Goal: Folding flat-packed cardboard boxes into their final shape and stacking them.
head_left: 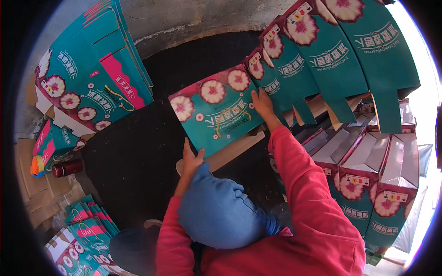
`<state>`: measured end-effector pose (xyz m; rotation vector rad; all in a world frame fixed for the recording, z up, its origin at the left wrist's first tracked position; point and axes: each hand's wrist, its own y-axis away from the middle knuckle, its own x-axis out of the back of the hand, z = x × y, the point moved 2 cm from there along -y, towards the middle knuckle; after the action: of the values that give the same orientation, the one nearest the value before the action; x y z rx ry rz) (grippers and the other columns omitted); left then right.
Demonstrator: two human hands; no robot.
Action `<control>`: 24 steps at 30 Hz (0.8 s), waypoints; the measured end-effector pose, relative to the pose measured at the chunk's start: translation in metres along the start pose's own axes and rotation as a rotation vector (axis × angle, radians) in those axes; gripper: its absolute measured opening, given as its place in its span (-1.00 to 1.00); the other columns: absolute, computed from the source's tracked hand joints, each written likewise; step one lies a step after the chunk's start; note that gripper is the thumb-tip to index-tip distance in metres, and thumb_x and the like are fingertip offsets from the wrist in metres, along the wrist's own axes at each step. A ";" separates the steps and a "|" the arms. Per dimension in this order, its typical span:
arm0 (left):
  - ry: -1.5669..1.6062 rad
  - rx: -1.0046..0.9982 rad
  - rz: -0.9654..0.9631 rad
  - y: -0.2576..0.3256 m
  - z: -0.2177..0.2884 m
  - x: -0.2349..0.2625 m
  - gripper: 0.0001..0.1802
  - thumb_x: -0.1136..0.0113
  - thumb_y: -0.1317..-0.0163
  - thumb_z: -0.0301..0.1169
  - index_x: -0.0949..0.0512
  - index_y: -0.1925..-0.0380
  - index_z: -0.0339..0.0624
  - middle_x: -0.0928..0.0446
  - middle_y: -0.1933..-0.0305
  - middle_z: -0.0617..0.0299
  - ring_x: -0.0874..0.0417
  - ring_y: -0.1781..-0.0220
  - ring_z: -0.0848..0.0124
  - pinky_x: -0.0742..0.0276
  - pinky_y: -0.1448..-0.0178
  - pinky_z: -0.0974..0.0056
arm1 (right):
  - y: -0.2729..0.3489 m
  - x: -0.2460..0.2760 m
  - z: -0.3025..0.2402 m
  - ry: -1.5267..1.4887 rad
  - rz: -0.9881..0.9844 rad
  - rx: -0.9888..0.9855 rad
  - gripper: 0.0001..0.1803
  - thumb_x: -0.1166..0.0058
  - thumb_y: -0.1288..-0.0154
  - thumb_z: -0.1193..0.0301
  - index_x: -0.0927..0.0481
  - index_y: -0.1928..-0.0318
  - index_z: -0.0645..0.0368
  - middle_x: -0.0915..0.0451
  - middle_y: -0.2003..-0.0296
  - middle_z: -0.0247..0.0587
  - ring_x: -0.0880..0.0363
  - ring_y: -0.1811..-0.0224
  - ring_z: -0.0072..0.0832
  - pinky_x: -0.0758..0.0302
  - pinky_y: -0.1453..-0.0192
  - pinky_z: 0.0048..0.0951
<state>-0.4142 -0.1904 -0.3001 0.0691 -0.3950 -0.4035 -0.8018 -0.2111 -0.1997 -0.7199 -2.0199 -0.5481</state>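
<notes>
Left hand: while its fingers curled round the near lower edge, the left hand [191, 158] gripped the teal flowered carton [216, 108].
Right hand: the right hand [262, 103] clasped the carton's far right edge.
Carton: it lay tilted above a blue-clad knee [221, 211], over the black mat [133, 156].
Right side: folded cartons [331, 50] leaned in a row beside it.
Left side: a flat stack [92, 78] lay well apart.

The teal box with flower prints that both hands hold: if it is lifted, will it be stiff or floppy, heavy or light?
The teal box is probably fairly stiff: its printed face looks flat between the left hand and right hand. It is likely light, being thin cardboard. Its loose brown flap may swing.
</notes>
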 end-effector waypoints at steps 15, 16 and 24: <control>-0.942 -0.197 -0.368 0.091 -0.095 -0.015 -0.67 -0.08 -0.31 -0.24 -0.57 -0.03 -0.03 -0.44 -0.35 -0.08 -0.44 -0.41 -0.04 -0.47 -0.27 -0.12 | -0.050 -0.028 0.028 -0.015 -0.136 -0.035 -0.23 0.58 -0.60 -0.09 -0.50 -0.14 0.38 -0.51 -0.14 0.45 -0.48 -0.21 0.30 -0.36 -0.34 0.11; -0.859 -0.244 -0.449 0.087 -0.073 -0.028 -0.66 -0.07 -0.32 -0.22 -0.56 -0.03 -0.04 -0.40 -0.39 -0.08 -0.39 -0.45 -0.04 -0.46 -0.29 -0.13 | -0.053 -0.014 0.053 0.027 -0.082 -0.118 -0.20 0.56 -0.59 -0.11 -0.52 -0.14 0.39 -0.52 -0.15 0.42 -0.46 -0.24 0.29 -0.34 -0.36 0.07; -0.879 -0.191 -0.577 0.079 -0.062 -0.020 -0.59 -0.14 -0.29 -0.17 -0.50 -0.09 -0.06 -0.30 -0.49 -0.11 -0.32 -0.51 -0.07 -0.43 -0.34 -0.11 | -0.070 -0.002 0.071 0.132 -0.049 -0.030 -0.29 0.58 -0.61 0.00 -0.50 -0.12 0.36 -0.60 0.00 0.43 -0.56 -0.10 0.30 -0.42 -0.25 0.19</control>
<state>-0.3777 -0.1108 -0.3532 -0.1959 -1.2118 -1.0437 -0.8910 -0.2186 -0.2440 -0.6367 -1.9138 -0.6395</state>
